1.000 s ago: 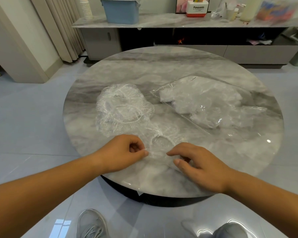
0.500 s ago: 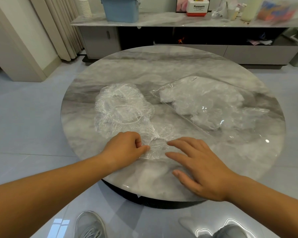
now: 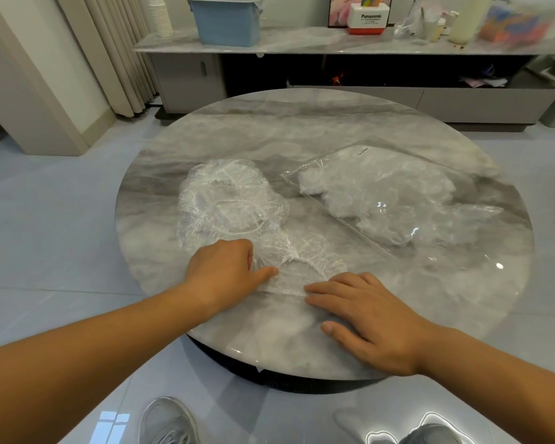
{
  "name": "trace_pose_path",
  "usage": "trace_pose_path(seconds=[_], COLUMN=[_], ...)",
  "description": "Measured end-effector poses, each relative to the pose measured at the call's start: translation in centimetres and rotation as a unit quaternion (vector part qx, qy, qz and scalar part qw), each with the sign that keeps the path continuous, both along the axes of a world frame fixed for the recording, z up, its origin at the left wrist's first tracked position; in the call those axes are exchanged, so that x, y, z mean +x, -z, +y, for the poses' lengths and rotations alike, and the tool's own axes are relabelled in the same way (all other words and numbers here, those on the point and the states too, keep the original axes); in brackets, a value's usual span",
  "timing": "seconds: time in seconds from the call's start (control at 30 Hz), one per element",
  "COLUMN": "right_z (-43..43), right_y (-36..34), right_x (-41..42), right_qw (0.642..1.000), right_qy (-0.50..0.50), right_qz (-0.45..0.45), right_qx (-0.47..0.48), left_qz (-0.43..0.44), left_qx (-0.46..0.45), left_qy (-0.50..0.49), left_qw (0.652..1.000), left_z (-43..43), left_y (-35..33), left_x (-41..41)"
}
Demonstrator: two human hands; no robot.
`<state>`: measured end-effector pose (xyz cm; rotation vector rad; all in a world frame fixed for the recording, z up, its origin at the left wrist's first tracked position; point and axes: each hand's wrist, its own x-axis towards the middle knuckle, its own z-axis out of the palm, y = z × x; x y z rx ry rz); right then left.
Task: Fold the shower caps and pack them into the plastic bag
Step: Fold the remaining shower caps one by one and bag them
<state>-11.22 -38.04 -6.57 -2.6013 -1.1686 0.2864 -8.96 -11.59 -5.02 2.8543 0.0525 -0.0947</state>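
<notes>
Grey marble round table (image 3: pixel 302 129) carries a clear crinkled plastic shower cap (image 3: pixel 302 261) near its front edge. The left grip (image 3: pixel 225 270) pinches the cap's near edge with curled fingers; the right grip (image 3: pixel 366 318) lies flat, released, pressing it. A transparent plastic bag (image 3: pixel 398 200) holding caps lies farther right.

I see a round grey-white marble table (image 3: pixel 269 139). Heap of clear crinkled shower caps (image 3: pixel 228 200) at 9 o'clock from centre. Clear plastic bag (image 3: pixel 398 200), stuffed with caps, at 2 o'clock. One flattened clear cap (image 3: pixel 302 261) at 6 o'clock near the rim; right hand (image 3: pixel 372 318) flat on its edge, left hand (image 3: pixel 225 270) curled on it.
</notes>
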Motion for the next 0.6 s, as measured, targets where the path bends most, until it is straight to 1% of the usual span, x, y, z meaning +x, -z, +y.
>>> trace_pose_path(seconds=[0.07,0.1,0.17,0.23,0.33,0.37,0.47,0.5,0.53,0.6], right_z=[0.2,0.4,0.8,1.4,2.4,2.7,3.6,4.0,4.3,4.9], right_y=[0.1,0.2,0.1,-0.2,-1.0,-1.2,-1.8,-2.0,-2.0,-1.8], right_x=[0.4,0.5,0.8,1.4,2.6,3.1,4.5,4.9,5.5,6.5], right_qw=[1.0,1.0,0.999,0.999,0.995,0.992,0.979,0.976,0.975,0.967], right_qy=[0.01,0.019,0.03,0.038,0.073,0.094,0.153,0.172,0.189,0.22], right_qz=[0.004,0.007,0.013,0.021,0.05,0.048,-0.012,-0.007,0.018,0.092], right_qx=[0.012,0.017,0.017,0.016,0.045,0.069,0.136,0.133,0.115,0.085], left_qz=[-0.016,-0.023,-0.034,-0.024,-0.006,0.0,0.013,0.014,0.015,0.023], left_qx=[0.02,0.016,-0.024,-0.083,-0.116,-0.119,-0.12,-0.117,-0.114,-0.113], left_qy=[0.005,0.006,-0.001,-0.015,-0.027,-0.032,-0.042,-0.041,-0.039,-0.033], left_qw=[1.0,1.0,0.999,0.996,0.993,0.992,0.992,0.992,0.993,0.993], left_z=[-0.1,-0.2,-0.4,-0.8,-1.1,-1.1,-0.8,-0.7,-0.7,-0.5], left_y=[-0.3,-0.2,0.2,0.7,1.4,1.6,1.9,2.0,2.0,1.9], left_x=[0.0,0.0,0.0,0.0,0.1,0.2,0.4,0.5,0.5,0.6])
